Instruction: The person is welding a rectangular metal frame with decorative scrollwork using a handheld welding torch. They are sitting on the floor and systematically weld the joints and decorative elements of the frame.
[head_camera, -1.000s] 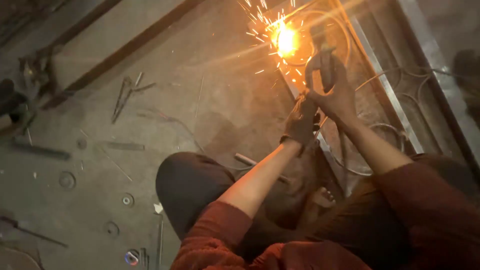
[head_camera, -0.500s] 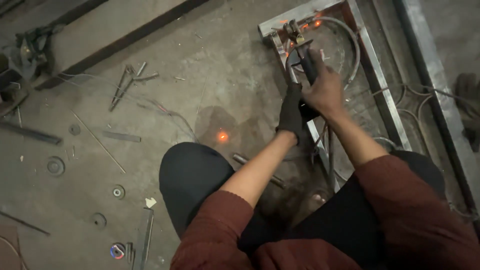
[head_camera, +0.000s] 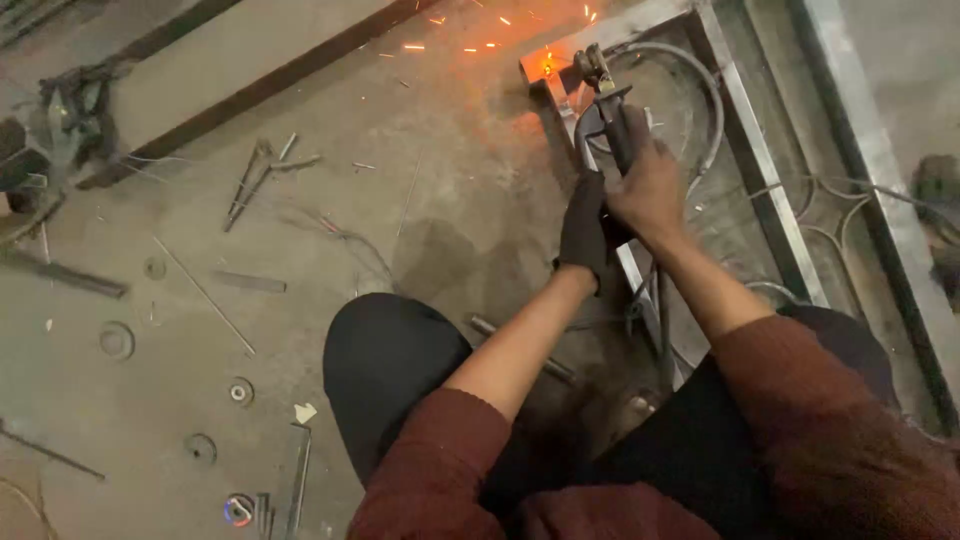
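Both the gloved left hand (head_camera: 583, 232) and bare right hand (head_camera: 650, 190) wrapped fingers around the electrode holder (head_camera: 608, 110); the frame corner (head_camera: 545, 68) beyond glowed, weld apparently unfinished

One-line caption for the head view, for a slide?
Both hands, left hand gloved, right hand bare, hold an electrode holder at a sparking metal frame corner.

Grinder (head_camera: 603, 105) at frame (head_camera: 765, 170) corner, both hands behind.
Left hand (head_camera: 583, 228) just beside right hand (head_camera: 650, 190); pliers (head_camera: 258, 175) and washers (head_camera: 117, 340) well left on floor (head_camera: 330, 200).
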